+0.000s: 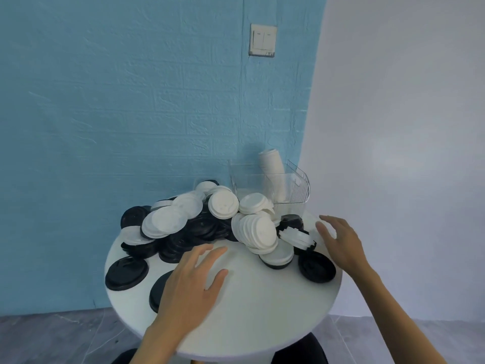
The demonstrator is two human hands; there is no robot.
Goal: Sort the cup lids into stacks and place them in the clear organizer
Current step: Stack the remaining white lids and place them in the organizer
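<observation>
A: Materials first. Round white matte surface (pixel 249 298), smooth. On its far half, a loose heap of round plastic cup lids, white ones (pixel 223 204) and black ones (pixel 194 232) mixed, all shallow discs with raised rims and small moulded spouts.

B: Organizer?

A: Clear hard-plastic organizer (pixel 270 185), ribbed at its right end, stands at the far right edge against the textured blue wall (pixel 118 114). A tilted stack of white paper cups (pixel 273 174) leans inside it. No lids visible in it.

B: Edges, free room?

A: One single black lid (pixel 126 272) overhangs the left rim; another black lid (pixel 317 266) lies near the right rim. The near half of the surface is bare white between the hands. A short toppled stack of white lids (pixel 259 233) leans right of centre.

B: Hands?

A: Left hand (pixel 194 282) flat, fingers spread straight, holding nothing, partly covering a black lid (pixel 160 290). Right hand (pixel 341 240) fingers loosely extended, holding nothing, just beside a ridged white stack (pixel 298 237) lying on its side.

B: Unclear?

A: Lower layers of the heap are hidden; the count can't be made out. Contact between the hands and the surface can't be told.
</observation>
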